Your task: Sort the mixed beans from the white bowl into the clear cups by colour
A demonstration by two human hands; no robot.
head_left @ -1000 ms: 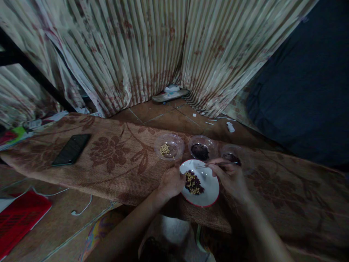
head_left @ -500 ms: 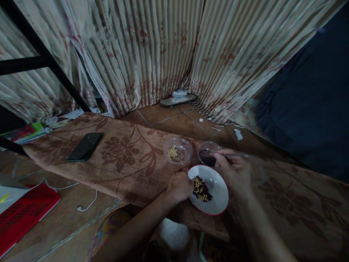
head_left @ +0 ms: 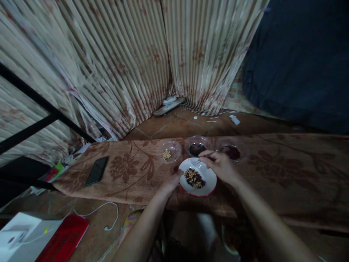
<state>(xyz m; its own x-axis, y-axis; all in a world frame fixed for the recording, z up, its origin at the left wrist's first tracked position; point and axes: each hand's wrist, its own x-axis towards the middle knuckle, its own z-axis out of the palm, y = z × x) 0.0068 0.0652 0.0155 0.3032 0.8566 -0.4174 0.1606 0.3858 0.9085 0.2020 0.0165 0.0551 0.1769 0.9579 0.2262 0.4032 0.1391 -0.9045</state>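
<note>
My left fingers (head_left: 179,176) clasp the white bowl (head_left: 209,179) by its rim; my right fingers (head_left: 209,159) pinch tweezers (head_left: 198,161) over its far side. Mixed beans (head_left: 194,178) lie inside; three clear dishes (head_left: 198,138) sit just beyond on the surface (head_left: 124,191).

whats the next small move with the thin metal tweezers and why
I'd probably lower the thin metal tweezers to the mixed yellow and dark beans and pinch one: the right hand has the tips over the round white red-rimmed plate, and the left hand holds its rim. Whether the tips grip a bean is unclear.
</note>
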